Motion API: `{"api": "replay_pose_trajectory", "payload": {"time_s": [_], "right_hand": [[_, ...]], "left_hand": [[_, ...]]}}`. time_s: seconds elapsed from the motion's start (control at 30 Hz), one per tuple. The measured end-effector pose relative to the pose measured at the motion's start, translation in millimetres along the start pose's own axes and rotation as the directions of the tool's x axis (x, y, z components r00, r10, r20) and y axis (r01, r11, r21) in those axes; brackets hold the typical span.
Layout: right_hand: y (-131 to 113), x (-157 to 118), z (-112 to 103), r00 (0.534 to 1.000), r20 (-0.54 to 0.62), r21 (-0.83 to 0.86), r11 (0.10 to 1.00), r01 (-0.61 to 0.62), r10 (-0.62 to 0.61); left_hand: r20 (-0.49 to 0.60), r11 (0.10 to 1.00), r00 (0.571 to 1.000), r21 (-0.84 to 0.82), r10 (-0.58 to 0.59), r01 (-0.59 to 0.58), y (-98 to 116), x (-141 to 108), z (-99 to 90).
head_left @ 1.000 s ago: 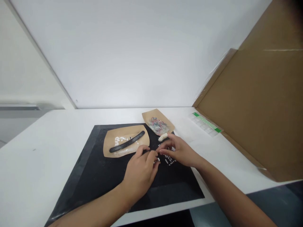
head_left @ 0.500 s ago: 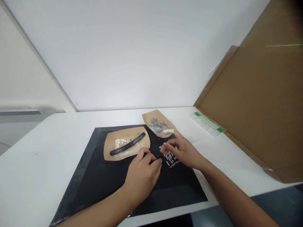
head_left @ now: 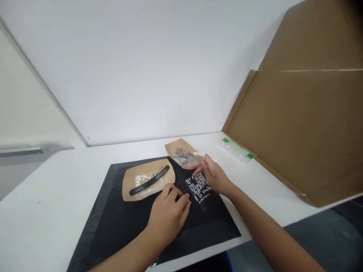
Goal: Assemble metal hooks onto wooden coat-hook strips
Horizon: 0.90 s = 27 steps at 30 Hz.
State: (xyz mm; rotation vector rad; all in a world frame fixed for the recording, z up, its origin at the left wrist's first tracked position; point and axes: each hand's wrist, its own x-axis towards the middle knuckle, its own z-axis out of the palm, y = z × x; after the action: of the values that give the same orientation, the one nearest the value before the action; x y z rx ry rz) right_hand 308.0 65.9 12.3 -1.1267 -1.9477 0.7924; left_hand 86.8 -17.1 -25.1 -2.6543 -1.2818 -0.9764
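My left hand (head_left: 169,211) rests on the black mat (head_left: 121,226), fingers curled, by the lower right corner of a brown paper tray (head_left: 129,175). Whatever its fingertips hold, if anything, is hidden. A curved black strip (head_left: 149,181) lies across that tray, with small white pieces (head_left: 138,179) beside it. My right hand (head_left: 214,173) hovers over the mat's right edge, its index finger wearing a pale cover and reaching toward a second paper tray (head_left: 177,143) of wrapped colored bits (head_left: 184,156). Its fingers are partly hidden. Beneath it lie rows of small white pieces (head_left: 198,187).
A clear plastic case with a green-and-white label (head_left: 238,148) lies on the white table (head_left: 36,211) at the right. Beyond it stands a large cardboard panel (head_left: 306,121). A white wall (head_left: 159,75) rises behind the table.
The view has shifted. My right hand has turned, its thumb and index finger coming nearer each other, and more of the white rows shows. My left hand stays curled on the mat.
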Motion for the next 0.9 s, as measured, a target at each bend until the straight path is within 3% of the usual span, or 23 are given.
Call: {"api": "replay_pose_trajectory", "payload": {"time_s": [0.27,0.53,0.9], "right_hand": [[17,3,0,0.979,-0.201,0.128,0.991,0.035,-0.008],[20,3,-2,0.958,-0.286,0.135,0.989,0.061,-0.020],[31,3,-4,0.940,-0.340,0.092,0.995,0.049,-0.014]], "left_hand": [[-0.207,0.988,0.974,0.138,0.090,-0.062,-1,1,-6.0],[-0.282,0.973,0.939,0.172,0.196,-0.152,-22,1,-14.3],[-0.394,0.998,0.918,0.064,0.035,-0.011,-47,3,-21.0]]}}
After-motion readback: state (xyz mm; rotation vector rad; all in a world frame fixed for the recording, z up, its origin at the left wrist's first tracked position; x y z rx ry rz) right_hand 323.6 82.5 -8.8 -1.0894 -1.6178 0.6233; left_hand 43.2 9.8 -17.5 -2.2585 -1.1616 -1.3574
